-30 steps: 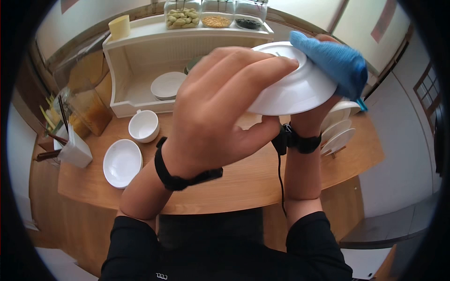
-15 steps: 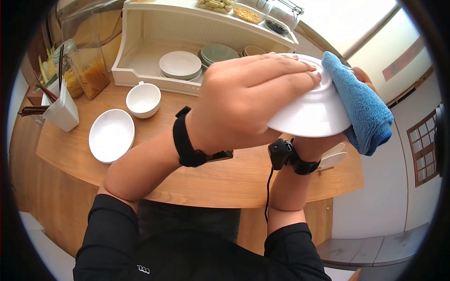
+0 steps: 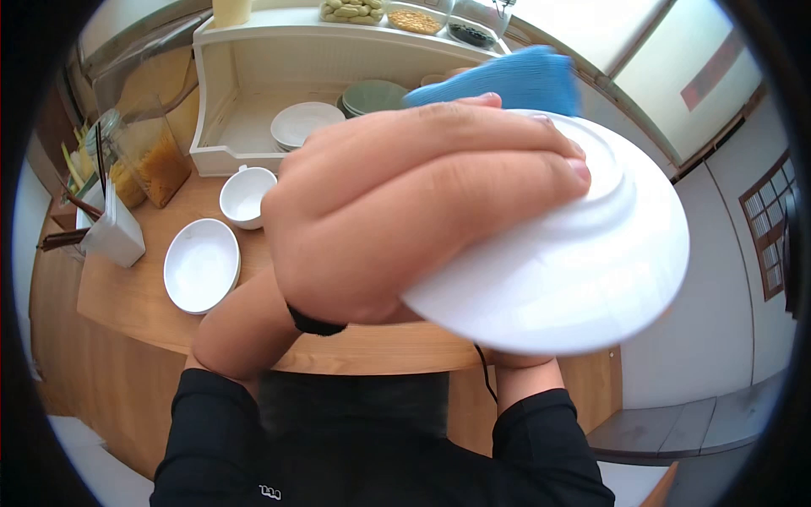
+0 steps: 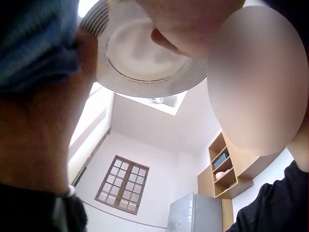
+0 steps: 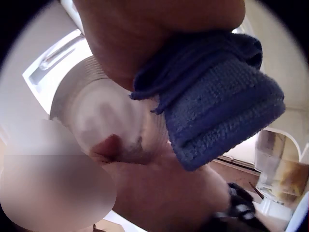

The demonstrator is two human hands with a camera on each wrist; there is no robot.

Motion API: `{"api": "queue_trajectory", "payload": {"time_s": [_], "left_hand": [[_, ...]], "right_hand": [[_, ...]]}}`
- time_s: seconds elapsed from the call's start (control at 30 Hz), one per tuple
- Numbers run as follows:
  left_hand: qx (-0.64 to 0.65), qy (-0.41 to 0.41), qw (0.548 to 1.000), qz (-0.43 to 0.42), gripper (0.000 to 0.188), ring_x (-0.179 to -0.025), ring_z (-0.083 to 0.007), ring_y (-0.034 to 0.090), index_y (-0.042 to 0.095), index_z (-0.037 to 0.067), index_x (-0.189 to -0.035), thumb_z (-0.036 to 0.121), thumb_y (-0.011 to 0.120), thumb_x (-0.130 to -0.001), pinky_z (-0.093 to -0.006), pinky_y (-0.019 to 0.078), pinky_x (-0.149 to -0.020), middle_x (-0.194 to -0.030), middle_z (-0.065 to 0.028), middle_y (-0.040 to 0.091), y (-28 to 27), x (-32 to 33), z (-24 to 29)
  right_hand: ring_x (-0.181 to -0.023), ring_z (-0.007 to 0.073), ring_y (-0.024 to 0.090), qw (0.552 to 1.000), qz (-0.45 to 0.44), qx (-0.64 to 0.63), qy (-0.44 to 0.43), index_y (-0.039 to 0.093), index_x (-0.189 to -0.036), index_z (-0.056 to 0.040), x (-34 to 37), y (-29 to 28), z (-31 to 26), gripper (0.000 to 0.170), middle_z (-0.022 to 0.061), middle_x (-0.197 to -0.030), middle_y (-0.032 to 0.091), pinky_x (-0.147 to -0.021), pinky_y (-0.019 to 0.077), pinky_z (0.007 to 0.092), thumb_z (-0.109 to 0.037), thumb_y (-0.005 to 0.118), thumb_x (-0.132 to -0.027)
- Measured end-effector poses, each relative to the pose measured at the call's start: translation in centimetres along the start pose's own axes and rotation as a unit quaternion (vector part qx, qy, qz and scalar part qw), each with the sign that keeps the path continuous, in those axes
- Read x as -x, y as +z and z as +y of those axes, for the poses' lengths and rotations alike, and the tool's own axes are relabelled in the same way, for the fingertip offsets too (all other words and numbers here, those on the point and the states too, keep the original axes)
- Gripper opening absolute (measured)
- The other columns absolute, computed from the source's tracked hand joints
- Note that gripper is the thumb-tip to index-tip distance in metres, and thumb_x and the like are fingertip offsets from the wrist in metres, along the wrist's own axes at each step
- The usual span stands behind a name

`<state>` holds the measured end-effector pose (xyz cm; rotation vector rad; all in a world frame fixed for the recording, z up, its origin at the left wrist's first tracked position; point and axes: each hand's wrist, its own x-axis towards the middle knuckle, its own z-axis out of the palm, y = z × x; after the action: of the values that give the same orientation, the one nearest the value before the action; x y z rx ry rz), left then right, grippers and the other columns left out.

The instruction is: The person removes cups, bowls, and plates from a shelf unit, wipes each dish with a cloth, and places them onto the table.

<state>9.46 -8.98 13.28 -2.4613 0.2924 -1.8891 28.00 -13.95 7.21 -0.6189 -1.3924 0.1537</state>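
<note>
A white plate (image 3: 583,279) is held up, its footed underside facing the head camera. My left hand (image 3: 422,194) grips it from the left, fingers spread over the underside; in the left wrist view the thumb (image 4: 164,41) lies on its ridged upper face. My right hand (image 5: 159,38) holds a folded blue cloth (image 5: 222,106) against the plate's edge. In the head view the cloth (image 3: 507,80) shows past the plate's far side, while the right hand is hidden behind plate and left hand.
On the wooden table (image 3: 152,279) stand a white bowl (image 3: 203,265), a white cup (image 3: 247,196) and a white utensil holder (image 3: 114,228). Behind is a cream shelf (image 3: 245,93) with stacked white plates (image 3: 304,125) and green plates (image 3: 372,97). Jars (image 3: 414,19) stand on top.
The plate has come closer to the head camera and down to the right, in the left hand. The blue cloth has shifted from the plate's right edge to its far upper-left side.
</note>
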Motion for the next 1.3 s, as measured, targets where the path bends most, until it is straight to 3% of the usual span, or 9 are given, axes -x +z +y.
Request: {"api": "queue_trajectory", "payload": {"time_s": [0.03, 0.2, 0.3, 1.0, 1.03, 1.07, 1.1, 1.13, 1.3], "left_hand": [[0.027, -0.039, 0.999, 0.014, 0.034, -0.119, -0.0363, 0.075, 0.068, -0.003, -0.125, 0.017, 0.077, -0.099, -0.0532, 0.0586, -0.109, -0.127, -0.0232, 0.073, 0.2, -0.4, 1.2], [-0.023, 0.017, 0.999, 0.020, 0.031, -0.117, -0.0368, 0.076, 0.068, 0.002, -0.123, 0.015, 0.077, -0.097, -0.0545, 0.0612, -0.105, -0.121, -0.0203, 0.074, 0.6, 0.3, 0.1], [-0.028, -0.027, 0.997, 0.065, 0.024, -0.107, -0.0346, 0.078, 0.064, 0.006, -0.112, 0.016, 0.079, -0.096, -0.0513, 0.0650, -0.099, -0.111, -0.0165, 0.074, 0.5, -0.6, 1.5], [-0.092, 0.033, 0.993, 0.063, 0.027, -0.103, -0.0350, 0.076, 0.063, -0.002, -0.115, 0.013, 0.077, -0.099, -0.0494, 0.0658, -0.094, -0.112, -0.0204, 0.071, 0.3, 0.4, -1.6], [-0.073, 0.032, 0.993, 0.084, 0.025, -0.103, -0.0343, 0.076, 0.062, -0.003, -0.114, 0.013, 0.076, -0.100, -0.0489, 0.0660, -0.093, -0.111, -0.0212, 0.070, 0.3, 0.5, -1.8], [-0.053, 0.032, 0.993, 0.105, 0.023, -0.102, -0.0335, 0.076, 0.062, -0.004, -0.114, 0.012, 0.074, -0.102, -0.0483, 0.0663, -0.093, -0.111, -0.0221, 0.070, 0.2, 0.5, -2.0], [-0.056, 0.002, 0.991, 0.125, 0.023, -0.102, -0.0318, 0.076, 0.062, -0.005, -0.115, 0.011, 0.074, -0.102, -0.0467, 0.0662, -0.091, -0.109, -0.0231, 0.070, 0.0, 0.7, -1.8], [-0.083, -0.008, 0.988, 0.127, 0.024, -0.099, -0.0305, 0.076, 0.062, -0.006, -0.113, 0.012, 0.074, -0.103, -0.0428, 0.0655, -0.087, -0.107, -0.0239, 0.071, -0.5, 0.4, -1.6], [-0.045, -0.002, 0.986, 0.164, 0.025, -0.091, -0.0298, 0.076, 0.064, -0.008, -0.110, 0.015, 0.071, -0.107, -0.0383, 0.0640, -0.082, -0.105, -0.0256, 0.073, 0.4, 0.5, -2.9]], "right_hand": [[-0.132, 0.0316, 0.065, 1.000, 0.000, 0.001, -0.002, 0.050, -0.152, -0.0005, 0.5, -0.2, -0.1, 0.056, 0.0215, -0.148, 0.060, -0.111, 0.0564, 0.0458, -0.041, 0.048, -0.114], [-0.130, 0.0304, 0.066, 1.000, 0.000, -0.012, -0.026, 0.052, -0.150, 0.0006, 1.8, -1.1, -0.6, 0.052, 0.0210, -0.146, 0.062, -0.109, 0.0571, 0.0445, -0.036, 0.052, -0.112], [-0.128, 0.0296, 0.067, 0.999, -0.004, -0.015, -0.039, 0.053, -0.149, 0.0013, -5.5, -1.2, 4.7, 0.050, 0.0207, -0.145, 0.063, -0.108, 0.0575, 0.0437, -0.032, 0.054, -0.111], [-0.120, 0.0243, 0.072, 0.985, -0.141, -0.049, -0.084, 0.060, -0.140, 0.0059, -3.5, -5.7, 5.9, 0.041, 0.0185, -0.135, 0.071, -0.101, 0.0605, 0.0382, -0.007, 0.070, -0.102], [-0.124, 0.0253, 0.072, 0.945, -0.135, -0.295, 0.052, 0.058, -0.141, 0.0080, -3.5, -5.2, 5.8, 0.044, 0.0204, -0.138, 0.070, -0.105, 0.0599, 0.0391, -0.013, 0.068, -0.104], [-0.106, 0.0227, 0.074, 0.991, -0.063, -0.114, -0.030, 0.060, -0.134, 0.0074, -4.1, -3.2, 5.1, 0.047, 0.0162, -0.121, 0.074, -0.093, 0.0605, 0.0357, -0.022, 0.073, -0.099], [-0.094, 0.0206, 0.070, 0.923, -0.172, -0.343, 0.023, 0.061, -0.129, 0.0059, -6.6, -2.2, 5.7, 0.047, 0.0133, -0.107, 0.071, -0.085, 0.0571, 0.0342, -0.024, 0.073, -0.096], [-0.083, 0.0185, 0.066, 0.789, -0.268, -0.548, 0.073, 0.061, -0.124, 0.0045, -8.8, -1.7, 6.4, 0.046, 0.0105, -0.094, 0.068, -0.078, 0.0537, 0.0327, -0.027, 0.074, -0.093], [-0.084, 0.0203, 0.068, 0.851, -0.206, -0.470, 0.109, 0.063, -0.123, 0.0048, -8.7, -1.6, 4.5, 0.043, 0.0119, -0.094, 0.070, -0.077, 0.0551, 0.0337, -0.020, 0.074, -0.090]]}}
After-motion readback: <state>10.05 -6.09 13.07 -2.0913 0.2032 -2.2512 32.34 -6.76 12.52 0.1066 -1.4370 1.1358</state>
